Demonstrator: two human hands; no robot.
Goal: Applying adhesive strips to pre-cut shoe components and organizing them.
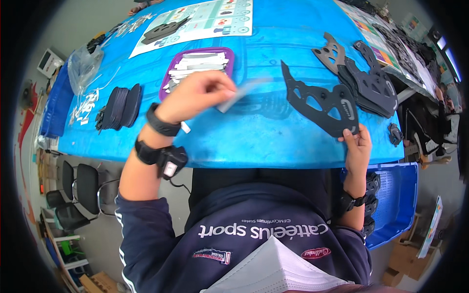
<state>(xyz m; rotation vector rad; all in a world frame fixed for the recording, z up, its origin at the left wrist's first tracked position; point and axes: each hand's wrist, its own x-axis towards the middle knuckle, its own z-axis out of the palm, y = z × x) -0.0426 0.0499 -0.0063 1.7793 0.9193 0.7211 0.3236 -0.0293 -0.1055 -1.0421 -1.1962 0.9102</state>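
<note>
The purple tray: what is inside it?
The purple tray holds a pile of white and grey strips. The left hand covers its near edge, so anything there, and the tray bottom, is hidden.

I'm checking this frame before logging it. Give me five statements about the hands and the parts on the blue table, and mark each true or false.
1. The left hand pinches a thin pale strip. True.
2. The right hand rests empty on the table. False: it grips the lower edge of a black cut-out piece at the near edge of the blue table.
3. The purple tray holds pale strips. True.
4. The purple tray lies to the right of the black cut-out piece. False: it lies to its left, behind the left hand.
5. A stack of dark pieces lies left of the tray. True.
</note>
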